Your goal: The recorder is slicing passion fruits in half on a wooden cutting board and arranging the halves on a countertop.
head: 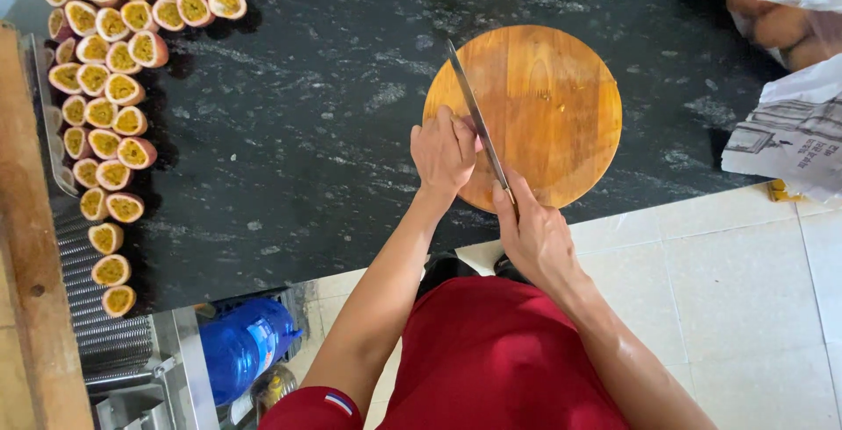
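Passionfruit halves (105,88) lie in rows well left of the round wooden board (544,106). Left hand (445,153) is clenched at the board's left edge; whether it grips anything I cannot tell. Right hand (531,230) grasps a knife (474,110) across the board.

At the near edge of a round wooden board (544,106), the right hand (535,233) grips a long knife (478,119); the left hand (443,151) covers something, apparently fruit, beside the blade.
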